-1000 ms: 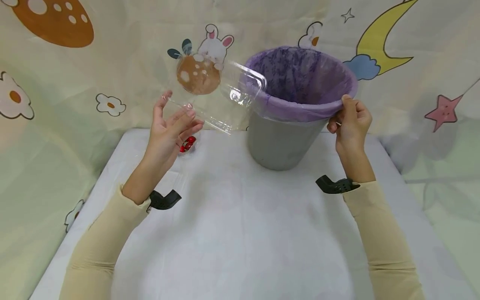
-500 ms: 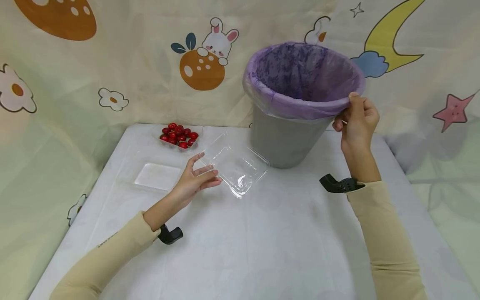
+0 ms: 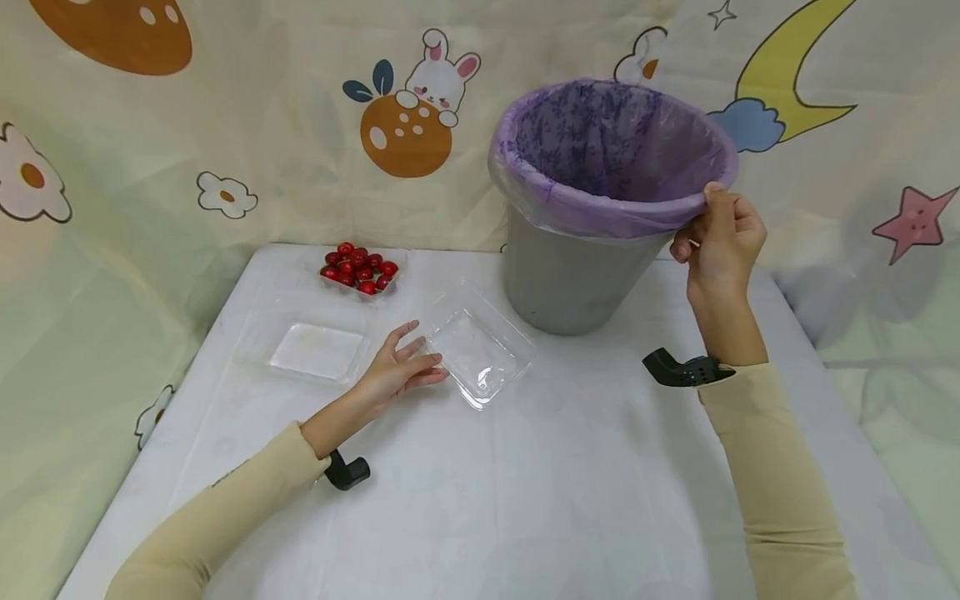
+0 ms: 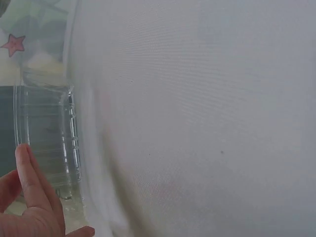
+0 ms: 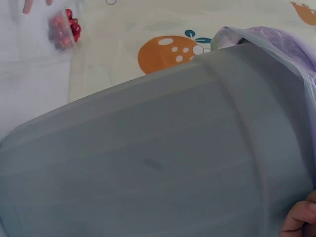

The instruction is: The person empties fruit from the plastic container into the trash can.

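Note:
My left hand (image 3: 397, 371) holds a clear plastic container (image 3: 480, 354) by its left rim, the fingers spread along that edge. The container sits low over the white table, its corner pointing toward me. The left wrist view shows fingertips (image 4: 23, 150) at the rim of this container (image 4: 44, 128). My right hand (image 3: 723, 242) pinches the rim of a grey trash bin (image 3: 573, 283), thumb over the purple bag (image 3: 600, 215) that lines it. The bin's side (image 5: 148, 158) fills most of the right wrist view, with curled fingers (image 5: 298, 217) at the lower right.
A small clear box of red cherries (image 3: 360, 268) stands at the table's back left. In front of it lies another clear plastic piece (image 3: 318, 350), flat on the white table (image 3: 525, 500). Behind hangs a printed cloth (image 3: 285, 100).
The left hand has brought the clear container down from beside the bin's rim to the table area, uncovering the cherries from view. The right hand keeps its hold on the bin's rim.

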### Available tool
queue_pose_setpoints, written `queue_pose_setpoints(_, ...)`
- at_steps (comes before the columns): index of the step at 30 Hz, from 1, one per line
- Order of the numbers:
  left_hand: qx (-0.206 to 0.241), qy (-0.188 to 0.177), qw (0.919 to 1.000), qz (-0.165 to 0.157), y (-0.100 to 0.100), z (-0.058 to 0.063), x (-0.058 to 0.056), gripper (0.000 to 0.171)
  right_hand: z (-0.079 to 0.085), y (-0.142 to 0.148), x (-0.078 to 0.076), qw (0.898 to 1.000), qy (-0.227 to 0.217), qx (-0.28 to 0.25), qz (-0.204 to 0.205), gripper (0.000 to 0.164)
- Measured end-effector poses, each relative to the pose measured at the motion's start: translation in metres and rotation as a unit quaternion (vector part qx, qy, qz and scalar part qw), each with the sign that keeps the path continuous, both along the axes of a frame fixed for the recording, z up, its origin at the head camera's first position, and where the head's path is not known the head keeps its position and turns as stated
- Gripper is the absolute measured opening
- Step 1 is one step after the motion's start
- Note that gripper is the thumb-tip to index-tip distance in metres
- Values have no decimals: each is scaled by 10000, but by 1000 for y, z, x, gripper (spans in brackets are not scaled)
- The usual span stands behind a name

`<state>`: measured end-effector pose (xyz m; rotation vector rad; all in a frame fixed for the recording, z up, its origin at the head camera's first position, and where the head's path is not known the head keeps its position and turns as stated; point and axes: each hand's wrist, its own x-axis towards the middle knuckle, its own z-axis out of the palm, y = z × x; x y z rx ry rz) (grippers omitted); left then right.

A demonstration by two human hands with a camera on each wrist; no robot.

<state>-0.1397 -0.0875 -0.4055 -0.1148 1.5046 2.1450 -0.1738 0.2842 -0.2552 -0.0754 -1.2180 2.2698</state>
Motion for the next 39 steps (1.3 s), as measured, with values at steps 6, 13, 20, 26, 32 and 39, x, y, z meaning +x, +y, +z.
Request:
queue_pose_setpoints(6,-208,-200,9996,-81,-7,-5,0,83,-3,-4,-1,10000,61,-36,14,34)
queue_pose_setpoints(13,-488,-460,9977,-132,-12,-7,-3,83,-5,-6,-2,9999,96,-71,-2,35)
queue_pose_setpoints(20,-676,-611,9955,-263,-18,-2,-4,84,-6,-6,-2,9999,125,-116,-7,39)
queue_pose_setpoints(26,-755,-907,9922,-409,-34,11,-5,84,-4,-4,-2,9997,201,-143,-3,41)
queue_pose_setpoints(32,-1340,-749,9839,-914,-46,17,-1,81,-2,-3,-3,9995,244,-207,-14,42)
queue_pose_setpoints(39,-2221,382,9524,-2052,-65,37,0,59,-2,-4,-1,9992,211,-342,13,43)
